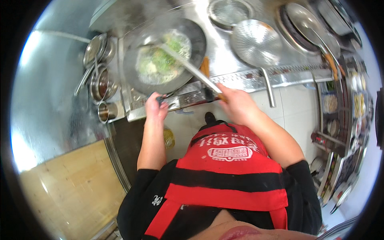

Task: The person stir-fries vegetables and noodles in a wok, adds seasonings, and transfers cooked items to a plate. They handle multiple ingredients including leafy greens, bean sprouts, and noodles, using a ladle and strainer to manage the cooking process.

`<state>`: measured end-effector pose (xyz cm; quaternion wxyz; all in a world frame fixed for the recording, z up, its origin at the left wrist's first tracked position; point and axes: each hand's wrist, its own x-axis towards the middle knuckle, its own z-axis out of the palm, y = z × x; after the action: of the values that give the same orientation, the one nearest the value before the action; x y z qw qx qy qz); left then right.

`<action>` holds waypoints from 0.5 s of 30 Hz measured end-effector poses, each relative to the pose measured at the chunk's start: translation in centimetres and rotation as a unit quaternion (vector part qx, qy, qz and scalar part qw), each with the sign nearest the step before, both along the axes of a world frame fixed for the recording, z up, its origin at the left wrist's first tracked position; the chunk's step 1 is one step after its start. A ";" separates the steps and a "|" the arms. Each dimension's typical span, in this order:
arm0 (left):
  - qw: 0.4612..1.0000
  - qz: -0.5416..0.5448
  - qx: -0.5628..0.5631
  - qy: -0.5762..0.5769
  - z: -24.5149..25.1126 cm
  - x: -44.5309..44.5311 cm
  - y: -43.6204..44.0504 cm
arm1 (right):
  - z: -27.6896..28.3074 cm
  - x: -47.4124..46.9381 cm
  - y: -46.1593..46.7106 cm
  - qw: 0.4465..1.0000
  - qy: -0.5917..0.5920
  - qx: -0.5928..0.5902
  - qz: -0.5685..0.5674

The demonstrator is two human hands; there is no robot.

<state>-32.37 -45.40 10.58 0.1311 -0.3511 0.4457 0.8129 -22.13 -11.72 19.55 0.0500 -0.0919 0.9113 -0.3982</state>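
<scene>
A dark wok [196, 45] sits on the steel stove, with pale bubbling liquid and green leafy food [168, 57] in it. My left hand [156, 103] grips the wok's near rim or handle with a dark cloth or pad; which of these it is I cannot tell. My right hand [235, 100] is closed around the handle end of a long metal ladle [192, 68]. The ladle reaches over the wok, its bowl blurred at the far left part of the food. Steam rises above the wok.
Right of the wok lies a perforated metal strainer [255, 42], its handle over the stove's front edge. Behind it stands a round pot [229, 13]. A large ladle [303, 18] rests at the far right. Metal containers [102, 84] stand at left, near a steel cup [106, 112].
</scene>
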 end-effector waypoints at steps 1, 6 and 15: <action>1.000 0.007 -0.004 -0.016 1.1 0.9 1.3 | 0.2 -0.6 0.2 0.999 -0.011 0.004 0.031; 0.999 0.021 -0.023 -0.024 4.2 4.8 7.7 | 3.0 -0.6 3.2 0.979 -0.048 0.149 0.131; 0.987 -0.041 -0.155 -0.016 9.3 7.9 19.1 | 2.6 3.2 14.2 0.979 -0.076 0.108 0.154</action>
<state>-24.48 -26.33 19.85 0.1149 -0.3614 0.5783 0.7223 -18.96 2.44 22.18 0.1892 -0.1945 0.9175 -0.2908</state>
